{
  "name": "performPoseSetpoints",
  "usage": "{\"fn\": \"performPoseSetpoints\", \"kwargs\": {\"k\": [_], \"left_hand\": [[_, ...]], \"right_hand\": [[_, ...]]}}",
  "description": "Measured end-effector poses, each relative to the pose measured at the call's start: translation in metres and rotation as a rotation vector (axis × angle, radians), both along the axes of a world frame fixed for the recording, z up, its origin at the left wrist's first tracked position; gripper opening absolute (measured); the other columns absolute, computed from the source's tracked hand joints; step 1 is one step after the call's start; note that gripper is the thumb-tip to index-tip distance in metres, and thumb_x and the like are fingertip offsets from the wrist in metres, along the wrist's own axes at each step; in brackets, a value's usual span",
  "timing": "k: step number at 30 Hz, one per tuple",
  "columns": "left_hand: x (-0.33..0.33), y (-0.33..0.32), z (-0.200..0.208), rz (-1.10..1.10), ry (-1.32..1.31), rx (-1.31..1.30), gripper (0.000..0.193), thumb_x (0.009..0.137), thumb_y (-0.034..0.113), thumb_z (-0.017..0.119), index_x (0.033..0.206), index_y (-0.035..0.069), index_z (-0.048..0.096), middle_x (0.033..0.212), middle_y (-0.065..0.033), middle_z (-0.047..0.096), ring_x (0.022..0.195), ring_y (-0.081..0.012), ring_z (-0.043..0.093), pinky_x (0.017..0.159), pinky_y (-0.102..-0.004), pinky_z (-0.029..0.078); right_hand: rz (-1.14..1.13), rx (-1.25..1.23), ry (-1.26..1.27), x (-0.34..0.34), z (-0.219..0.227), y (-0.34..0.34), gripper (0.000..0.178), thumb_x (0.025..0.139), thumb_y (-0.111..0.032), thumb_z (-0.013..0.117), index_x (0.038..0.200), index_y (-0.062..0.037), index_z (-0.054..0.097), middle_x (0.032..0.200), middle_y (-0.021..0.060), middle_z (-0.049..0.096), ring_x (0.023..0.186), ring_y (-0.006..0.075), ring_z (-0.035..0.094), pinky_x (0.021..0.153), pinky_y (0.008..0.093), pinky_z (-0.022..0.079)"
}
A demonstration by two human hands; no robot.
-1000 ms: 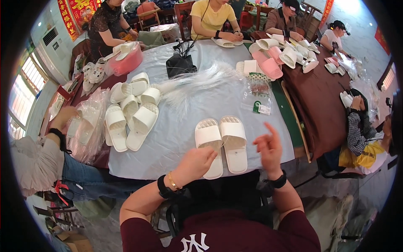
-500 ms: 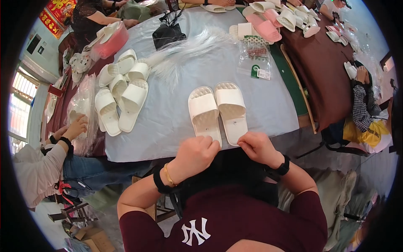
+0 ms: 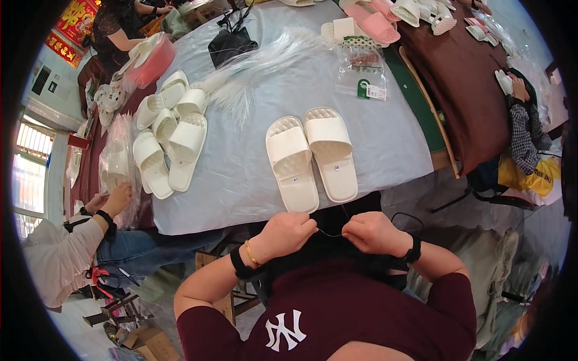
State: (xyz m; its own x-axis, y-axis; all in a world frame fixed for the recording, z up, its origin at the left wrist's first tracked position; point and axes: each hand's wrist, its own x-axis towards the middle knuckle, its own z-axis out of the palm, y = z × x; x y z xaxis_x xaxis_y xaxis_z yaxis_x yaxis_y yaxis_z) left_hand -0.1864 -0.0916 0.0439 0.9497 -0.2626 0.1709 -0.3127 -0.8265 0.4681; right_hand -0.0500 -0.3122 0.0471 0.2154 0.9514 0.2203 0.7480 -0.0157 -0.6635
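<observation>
My left hand [image 3: 283,233] and my right hand [image 3: 374,233] are just off the table's near edge, both with fingers pinched. A thin thread [image 3: 329,235] sags between them and seems to run into both pinches. Just beyond my hands, two cream slide slippers lie side by side on the grey-white table cover [image 3: 241,180], toes pointing away: a left slipper [image 3: 295,177] and a right slipper [image 3: 337,172]. The left slipper's heel is close to the fingers of my left hand. Neither hand holds a slipper.
Several cream slippers [image 3: 188,144] lie at the table's left. Farther back are a bundle of white strands [image 3: 265,66], a black bag [image 3: 232,47] and a clear packet [image 3: 367,75]. Pink slippers [image 3: 376,27] sit at the back right. At left, another person's hands [image 3: 114,200] handle plastic.
Both hands have drawn back from the slippers' heels toward my body, below the table edge. The thread between them now shows. The slippers appear to stay in place while the view shifts slightly.
</observation>
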Motion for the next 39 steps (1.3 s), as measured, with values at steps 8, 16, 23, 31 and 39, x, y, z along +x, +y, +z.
{"fn": "performPoseSetpoints", "kwargs": {"k": [8, 16, 23, 31, 39], "left_hand": [[0.016, 0.029, -0.009, 0.064, -0.017, -0.016, 0.012, 0.085, 0.017, 0.062, 0.081, 0.007, 0.057, 0.073, -0.0095, 0.053, 0.066, -0.0304, 0.057, 0.058, -0.0406, 0.046], [0.030, 0.034, 0.011, 0.085, -0.073, 0.005, 0.009, 0.083, 0.016, 0.063, 0.082, 0.008, 0.059, 0.071, -0.0083, 0.054, 0.066, -0.0283, 0.057, 0.056, -0.0387, 0.046], [0.023, 0.030, 0.019, 0.019, -0.077, 0.011, 0.010, 0.082, 0.015, 0.065, 0.081, 0.008, 0.059, 0.071, -0.0066, 0.055, 0.066, -0.0263, 0.058, 0.057, -0.0372, 0.047], [0.025, 0.036, 0.000, 0.044, -0.065, -0.025, 0.008, 0.082, 0.015, 0.063, 0.082, 0.007, 0.059, 0.072, -0.0074, 0.055, 0.067, -0.0274, 0.059, 0.058, -0.0385, 0.047], [0.051, 0.047, -0.003, 0.185, -0.345, -0.063, 0.018, 0.081, 0.004, 0.062, 0.098, 0.007, 0.064, 0.097, -0.0081, 0.062, 0.076, -0.0280, 0.063, 0.065, -0.0362, 0.051]], "right_hand": [[-0.069, 0.002, -0.021, 0.003, -0.005, 0.021, 0.009, 0.082, -0.014, 0.064, 0.080, -0.0072, 0.060, 0.071, 0.0094, 0.060, 0.066, 0.0295, 0.061, 0.057, 0.0391, 0.049], [-0.181, -0.050, -0.127, -0.007, 0.024, 0.023, 0.009, 0.083, -0.016, 0.063, 0.080, -0.0079, 0.059, 0.069, 0.0083, 0.058, 0.064, 0.0289, 0.060, 0.056, 0.0390, 0.048], [-0.200, -0.023, -0.155, -0.018, 0.025, 0.014, 0.009, 0.082, -0.016, 0.064, 0.079, -0.0090, 0.059, 0.065, 0.0065, 0.055, 0.060, 0.0271, 0.059, 0.053, 0.0383, 0.047], [-0.211, -0.033, -0.154, -0.011, 0.007, 0.022, 0.010, 0.082, -0.016, 0.064, 0.078, -0.0083, 0.059, 0.065, 0.0083, 0.057, 0.060, 0.0289, 0.060, 0.053, 0.0397, 0.048], [-0.320, -0.029, -0.202, 0.038, -0.014, 0.076, 0.015, 0.086, -0.018, 0.058, 0.076, -0.0063, 0.059, 0.070, 0.0129, 0.061, 0.065, 0.0344, 0.061, 0.057, 0.0441, 0.048]]}}
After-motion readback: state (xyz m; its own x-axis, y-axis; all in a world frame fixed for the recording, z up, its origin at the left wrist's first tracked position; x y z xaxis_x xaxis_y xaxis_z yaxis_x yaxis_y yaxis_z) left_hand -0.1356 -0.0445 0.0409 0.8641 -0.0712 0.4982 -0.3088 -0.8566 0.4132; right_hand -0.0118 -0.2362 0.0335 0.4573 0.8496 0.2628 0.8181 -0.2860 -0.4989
